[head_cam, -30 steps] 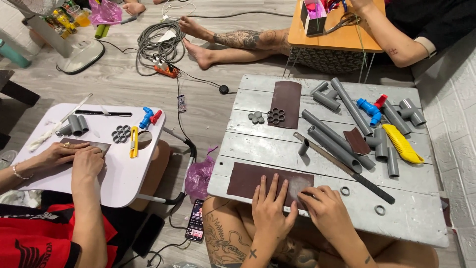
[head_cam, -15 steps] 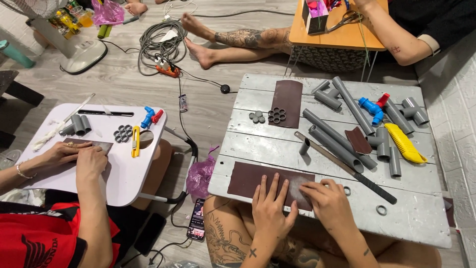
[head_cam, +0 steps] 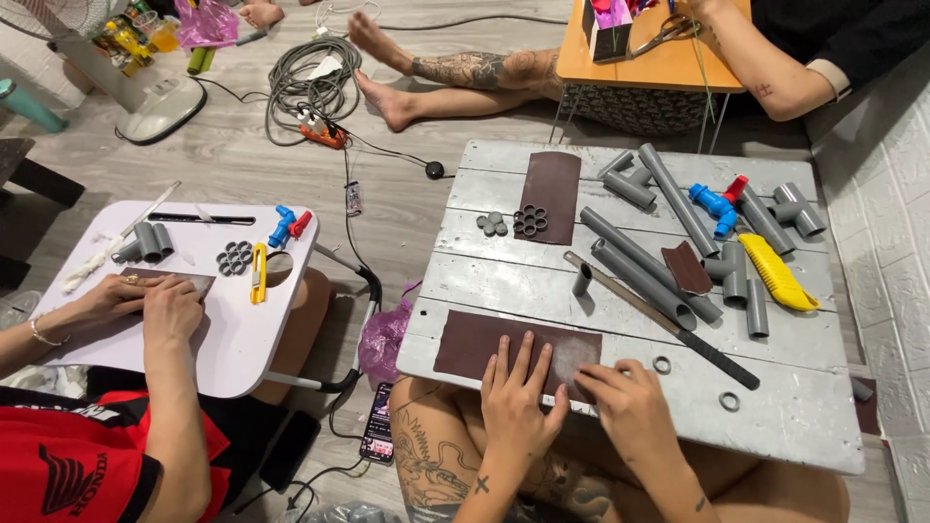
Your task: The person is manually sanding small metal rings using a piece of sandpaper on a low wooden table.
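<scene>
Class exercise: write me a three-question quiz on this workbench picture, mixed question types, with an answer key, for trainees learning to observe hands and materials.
1. True or false: the left hand lies flat on the sandpaper sheet.
2. Multiple choice: the yellow cutter lies a) at the table's right side, beside the grey pipes; b) under the right hand; c) on the floor.
3. Short answer: what small things lie on the grey table to the right of the right hand?

Key:
1. True; fingers spread, palm down.
2. a.
3. Two grey rings, near the end of the long file.
</scene>
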